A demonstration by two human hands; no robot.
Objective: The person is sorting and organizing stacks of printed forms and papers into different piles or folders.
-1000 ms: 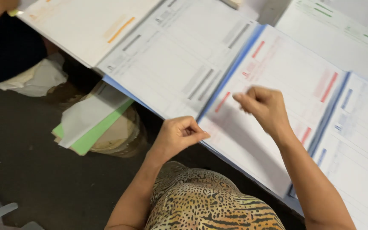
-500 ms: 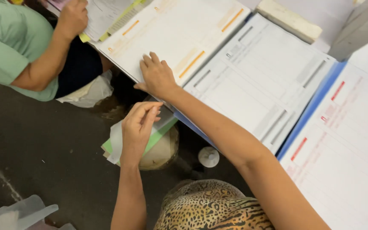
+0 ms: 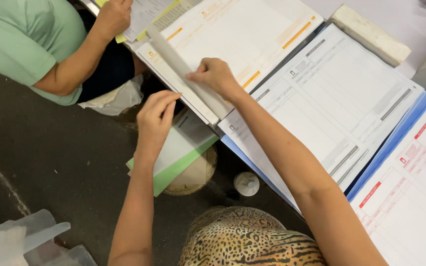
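Head view: right hand [image 3: 215,76] has shifted from the red-printed forms at right to the far-left orange-printed stack [image 3: 242,37], now pinching its lifted top sheet [image 3: 183,69]; left hand [image 3: 155,116] hovers beside, fingers together, empty.

Orange-striped form sheet [image 3: 242,37] matt paper; floor [image 3: 50,162] dark, rough, at seven o'clock; leopard-print garment [image 3: 252,241] soft cloth.

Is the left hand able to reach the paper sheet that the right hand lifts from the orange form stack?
Probably yes. The left hand hovers open just below the lifted sheet, with nothing between them. The right hand pinches the sheet further along, so its lower edge is free.
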